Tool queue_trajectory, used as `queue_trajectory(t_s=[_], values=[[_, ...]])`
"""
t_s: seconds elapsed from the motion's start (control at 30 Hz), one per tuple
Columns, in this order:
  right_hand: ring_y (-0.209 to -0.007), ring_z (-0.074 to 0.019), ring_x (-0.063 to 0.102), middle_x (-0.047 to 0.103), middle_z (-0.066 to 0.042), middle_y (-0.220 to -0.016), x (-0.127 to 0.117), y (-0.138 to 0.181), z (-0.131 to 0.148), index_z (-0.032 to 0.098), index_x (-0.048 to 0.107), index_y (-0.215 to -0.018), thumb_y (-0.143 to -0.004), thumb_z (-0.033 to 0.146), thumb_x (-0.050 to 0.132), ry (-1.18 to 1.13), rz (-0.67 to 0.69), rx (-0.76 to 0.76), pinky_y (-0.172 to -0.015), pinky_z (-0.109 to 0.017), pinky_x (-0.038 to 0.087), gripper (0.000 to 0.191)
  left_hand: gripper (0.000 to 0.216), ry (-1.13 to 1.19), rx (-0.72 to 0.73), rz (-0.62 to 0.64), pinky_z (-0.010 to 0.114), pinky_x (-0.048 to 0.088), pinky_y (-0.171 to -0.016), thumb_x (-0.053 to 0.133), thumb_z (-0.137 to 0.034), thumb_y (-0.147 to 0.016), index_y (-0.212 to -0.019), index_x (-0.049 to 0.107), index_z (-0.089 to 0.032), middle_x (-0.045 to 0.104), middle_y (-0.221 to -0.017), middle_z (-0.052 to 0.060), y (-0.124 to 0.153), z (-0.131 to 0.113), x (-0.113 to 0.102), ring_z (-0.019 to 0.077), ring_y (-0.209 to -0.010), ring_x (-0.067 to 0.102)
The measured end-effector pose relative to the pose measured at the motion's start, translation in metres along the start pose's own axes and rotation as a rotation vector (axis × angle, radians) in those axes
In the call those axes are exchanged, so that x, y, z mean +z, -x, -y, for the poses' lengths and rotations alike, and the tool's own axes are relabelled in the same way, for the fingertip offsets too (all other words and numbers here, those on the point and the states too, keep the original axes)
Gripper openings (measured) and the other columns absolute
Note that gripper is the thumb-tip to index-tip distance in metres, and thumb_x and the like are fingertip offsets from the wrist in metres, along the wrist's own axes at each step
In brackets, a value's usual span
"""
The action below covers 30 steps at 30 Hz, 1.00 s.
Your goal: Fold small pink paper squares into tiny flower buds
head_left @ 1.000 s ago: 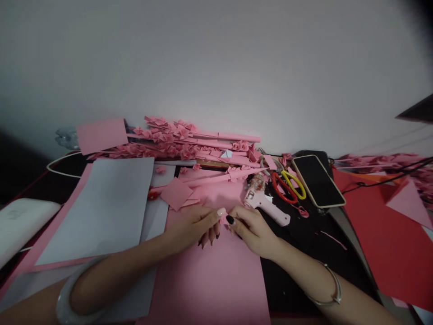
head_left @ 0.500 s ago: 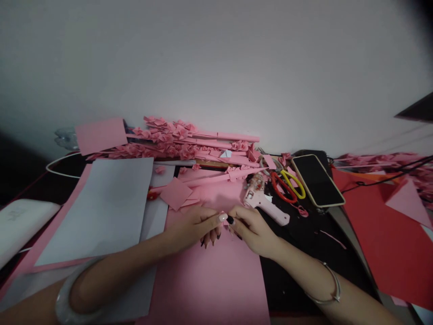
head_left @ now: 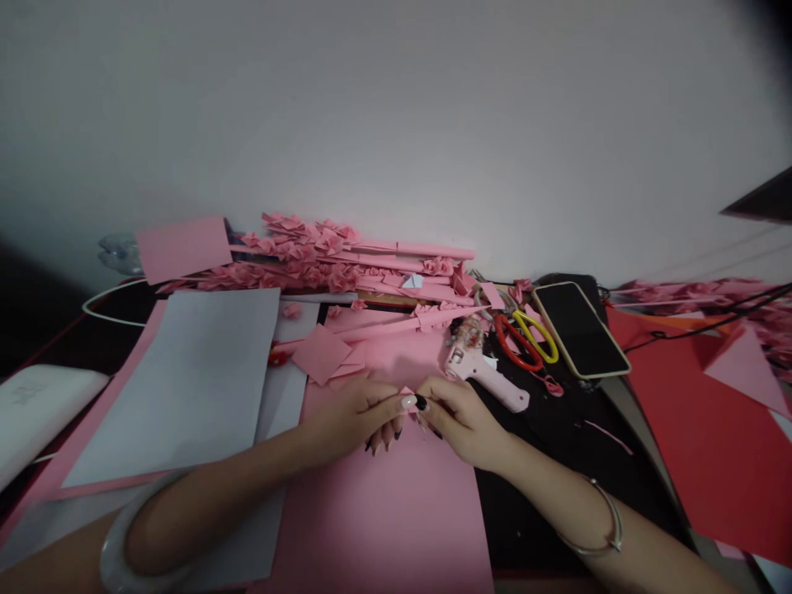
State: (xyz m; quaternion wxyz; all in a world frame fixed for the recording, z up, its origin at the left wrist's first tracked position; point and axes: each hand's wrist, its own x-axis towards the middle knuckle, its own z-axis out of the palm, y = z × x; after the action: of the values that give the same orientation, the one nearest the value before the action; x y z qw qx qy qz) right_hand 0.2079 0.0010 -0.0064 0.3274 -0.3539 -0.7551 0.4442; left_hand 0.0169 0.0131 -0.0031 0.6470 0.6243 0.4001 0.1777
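Between my two thumbs is a small folded piece of pink paper (head_left: 407, 391), mostly covered by the fingers. My left hand (head_left: 371, 410) pinches it from the left, with the other fingers curled beneath. From the right, my right hand (head_left: 463, 418) pinches the same piece, thumb tip against thumb tip. Both hands are over a large pink sheet (head_left: 384, 520). Just beyond the left hand lie square pink papers (head_left: 322, 355). A pale pink glue gun (head_left: 488, 378) lies beside the right hand, its nozzle end crusted.
Paper roses (head_left: 309, 252) on rolled pink stems lie along the wall. Red-handled scissors (head_left: 518, 345), a yellow-handled pair (head_left: 537, 337) and a phone (head_left: 582, 330) are at back right. White sheets (head_left: 179, 388) lie left, red paper (head_left: 711, 429) right. A white box-like device (head_left: 46, 412) sits far left.
The hands stay nearly in place, still pinching the paper. A little more of the paper's pink tip shows above the thumbs now.
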Motion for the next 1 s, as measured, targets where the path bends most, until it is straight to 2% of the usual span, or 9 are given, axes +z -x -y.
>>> queue_trajectory(t_s=[0.33,0.5,0.6,0.7,0.87,1.0], values=[[-0.047,-0.0074,0.039,0.044,0.006,-0.056,-0.0003,-0.0013,0.0010,0.017,0.047,-0.069,-0.090,0.013,0.042,0.013,0.008,0.004,-0.050,-0.019,0.033,0.022,0.047,-0.156,-0.017,-0.071,0.016,0.035,-0.037,0.037,-0.047,-0.090,-0.058,0.051,-0.015,0.052,-0.046,-0.002,0.0013,-0.0003,0.0011,0.0067,-0.036,0.044],[-0.047,-0.0078,0.040,0.046,0.005,-0.057,0.0001,-0.0008,-0.0001,0.017,0.047,-0.070,-0.092,0.016,0.041,0.003,-0.005,0.009,-0.049,-0.019,0.033,0.023,0.047,-0.045,0.014,-0.047,0.016,0.039,-0.039,0.035,-0.049,-0.090,-0.063,0.052,-0.014,0.054,-0.050,-0.002,0.0002,0.0040,0.0022,0.0077,-0.040,0.049],[-0.048,-0.0081,0.042,0.047,0.004,-0.058,0.0002,-0.0002,-0.0020,0.017,0.048,-0.071,-0.094,0.019,0.041,-0.004,-0.009,0.013,-0.049,-0.020,0.034,0.023,0.041,-0.025,0.057,0.001,0.017,0.042,-0.041,0.040,-0.047,-0.090,-0.069,0.054,-0.014,0.054,-0.053,-0.002,-0.0014,0.0050,0.0018,0.0080,-0.043,0.050],[-0.048,-0.0081,0.042,0.047,0.004,-0.057,0.0005,-0.0007,-0.0025,0.017,0.048,-0.071,-0.094,0.020,0.041,0.000,-0.003,0.009,-0.048,-0.020,0.033,0.024,0.039,-0.026,0.058,0.022,0.016,0.041,-0.041,0.041,-0.045,-0.089,-0.067,0.053,-0.015,0.052,-0.051,-0.002,-0.0015,0.0030,0.0007,0.0072,-0.042,0.049],[-0.047,-0.0084,0.040,0.046,0.005,-0.056,0.0015,-0.0025,0.0008,0.017,0.047,-0.071,-0.092,0.018,0.040,0.043,-0.006,0.015,-0.047,-0.020,0.032,0.023,0.040,-0.051,0.014,0.007,0.014,0.035,-0.037,0.039,-0.040,-0.089,-0.061,0.051,-0.015,0.051,-0.048,-0.003,0.0012,-0.0022,-0.0014,0.0056,-0.038,0.044],[-0.050,-0.0093,0.038,0.041,0.005,-0.057,0.0026,-0.0023,0.0039,0.018,0.045,-0.074,-0.090,0.018,0.042,0.173,-0.090,0.048,-0.049,-0.021,0.030,0.017,0.039,-0.075,0.006,-0.057,0.014,0.033,-0.037,0.041,-0.039,-0.088,-0.058,0.051,-0.015,0.051,-0.046,-0.003,0.0021,-0.0039,-0.0018,0.0055,-0.037,0.044]])
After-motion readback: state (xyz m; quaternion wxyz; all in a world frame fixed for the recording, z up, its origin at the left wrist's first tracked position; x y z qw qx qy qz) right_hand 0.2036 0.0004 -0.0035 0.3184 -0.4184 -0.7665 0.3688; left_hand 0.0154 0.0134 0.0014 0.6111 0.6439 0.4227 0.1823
